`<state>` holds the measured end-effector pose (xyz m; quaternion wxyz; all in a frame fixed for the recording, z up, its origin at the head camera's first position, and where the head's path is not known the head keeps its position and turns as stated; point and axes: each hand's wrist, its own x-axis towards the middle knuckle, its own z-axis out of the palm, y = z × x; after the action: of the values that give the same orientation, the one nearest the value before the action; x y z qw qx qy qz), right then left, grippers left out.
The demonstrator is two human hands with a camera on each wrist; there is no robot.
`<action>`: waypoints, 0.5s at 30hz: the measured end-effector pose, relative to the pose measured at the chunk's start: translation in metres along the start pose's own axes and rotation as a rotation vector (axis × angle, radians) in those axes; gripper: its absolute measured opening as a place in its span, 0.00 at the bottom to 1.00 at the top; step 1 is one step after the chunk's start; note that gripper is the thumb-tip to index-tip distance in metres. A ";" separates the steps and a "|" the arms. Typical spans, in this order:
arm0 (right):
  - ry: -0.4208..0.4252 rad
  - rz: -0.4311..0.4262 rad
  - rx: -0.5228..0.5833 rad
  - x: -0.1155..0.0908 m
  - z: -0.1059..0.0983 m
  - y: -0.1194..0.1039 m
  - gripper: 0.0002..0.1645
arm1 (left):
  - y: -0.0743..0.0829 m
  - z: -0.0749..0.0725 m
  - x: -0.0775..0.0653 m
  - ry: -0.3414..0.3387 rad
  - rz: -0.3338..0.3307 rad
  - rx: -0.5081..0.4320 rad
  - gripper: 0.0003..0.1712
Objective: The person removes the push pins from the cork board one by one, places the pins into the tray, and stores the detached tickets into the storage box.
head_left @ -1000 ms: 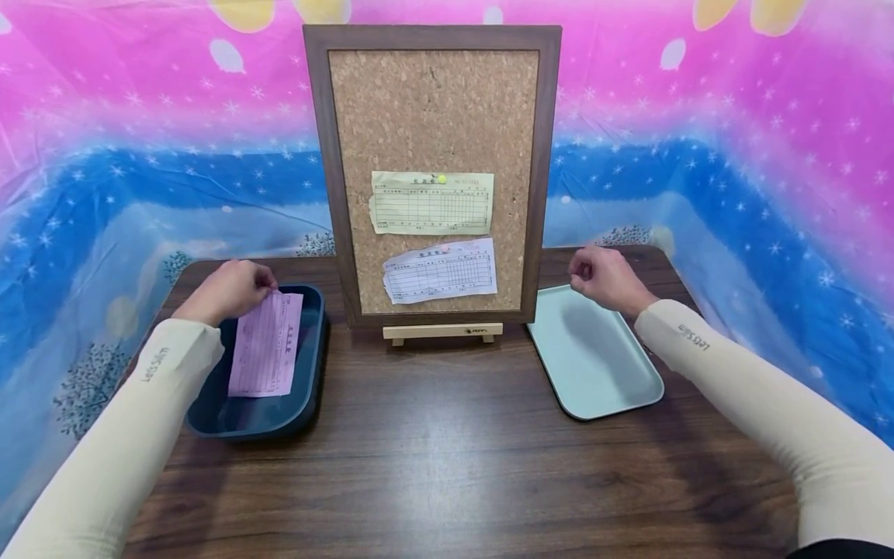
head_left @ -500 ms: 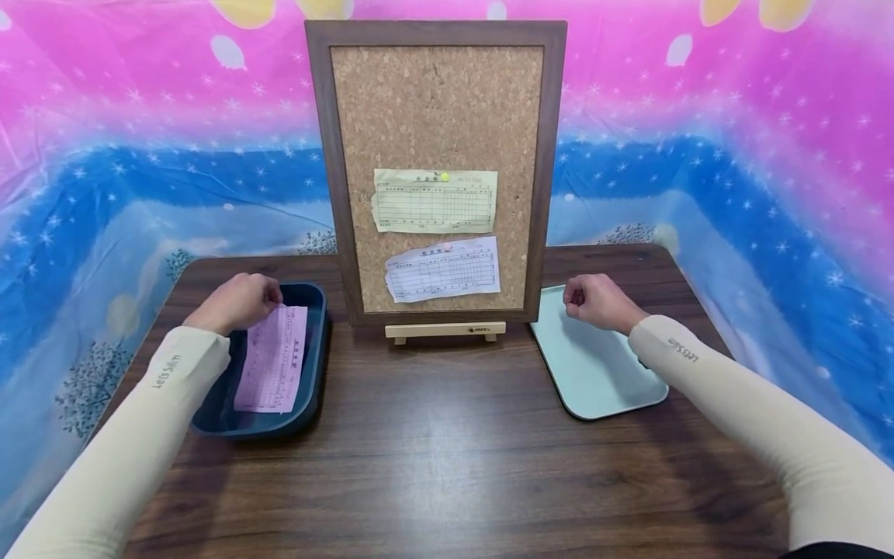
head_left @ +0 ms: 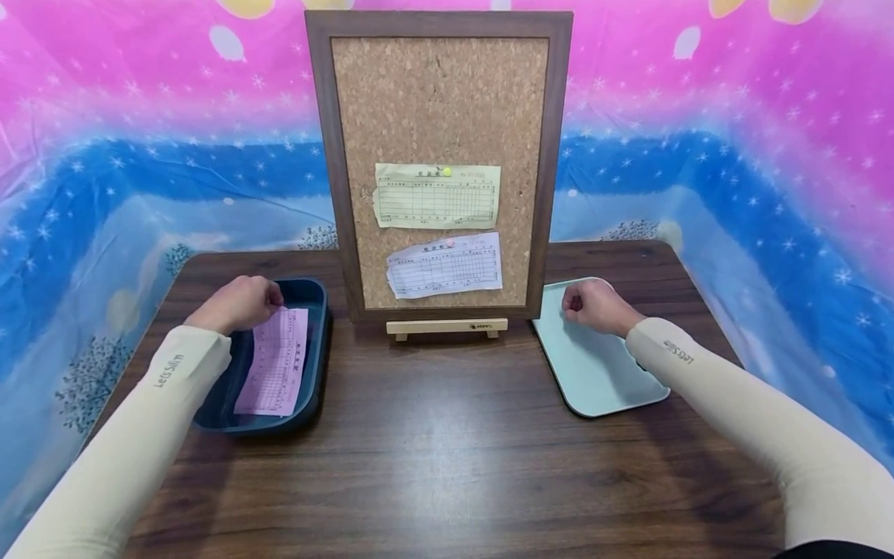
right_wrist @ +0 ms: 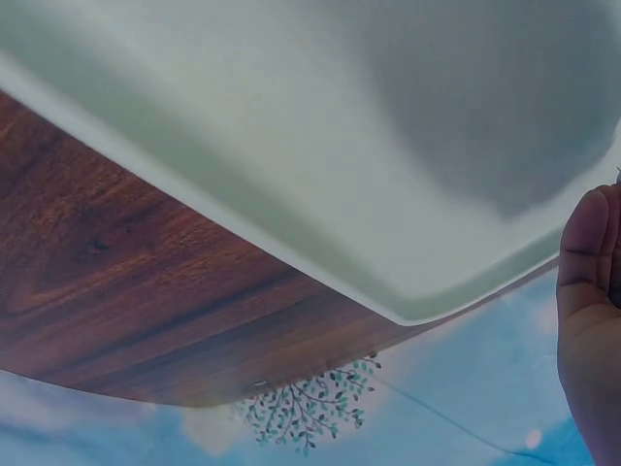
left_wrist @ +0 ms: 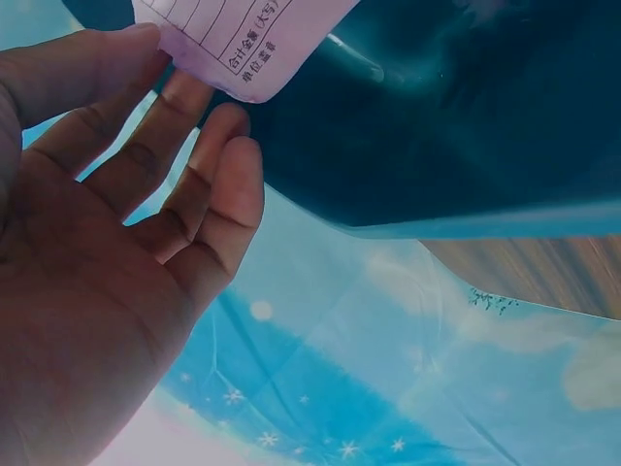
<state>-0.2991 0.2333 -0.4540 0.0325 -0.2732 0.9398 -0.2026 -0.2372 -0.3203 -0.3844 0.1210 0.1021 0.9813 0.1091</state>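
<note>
At the left, my left hand [head_left: 240, 301] pinches the top edge of a pink paper slip [head_left: 275, 365] printed with a table. The slip hangs down inside a dark blue bin [head_left: 317, 365]. In the left wrist view, thumb and forefinger hold the slip's corner [left_wrist: 257, 68], with the other fingers half curled. Over the far part of a pale green tray [head_left: 594, 380] is my right hand [head_left: 597, 305], its fingers curled in a pinch. By its fingertips, a sliver of something thin and grey [right_wrist: 618, 176] shows at the right wrist view's edge; the rest is hidden.
A framed cork board [head_left: 440, 101] stands between bin and tray on a small wooden stand [head_left: 447, 326]. A yellow pin [head_left: 447, 172] fixes a yellow slip [head_left: 436, 198] to it; below, a pale pink pin [head_left: 450, 243] fixes a white slip [head_left: 447, 268].
My left hand has lowered the pink slip deeper into the bin. My right hand has come down towards the tray and slightly left. The head view has shifted slightly.
</note>
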 end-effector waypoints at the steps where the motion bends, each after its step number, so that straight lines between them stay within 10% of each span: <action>1: -0.004 -0.003 0.001 0.000 0.001 0.001 0.05 | 0.000 0.000 0.000 0.000 0.000 -0.003 0.13; 15: -0.054 0.013 0.045 -0.007 0.006 0.007 0.03 | -0.004 0.000 -0.003 -0.043 -0.035 -0.060 0.13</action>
<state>-0.2952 0.2401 -0.4622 0.0653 -0.2716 0.9355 -0.2162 -0.2351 -0.3244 -0.3850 0.1470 0.0837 0.9765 0.1339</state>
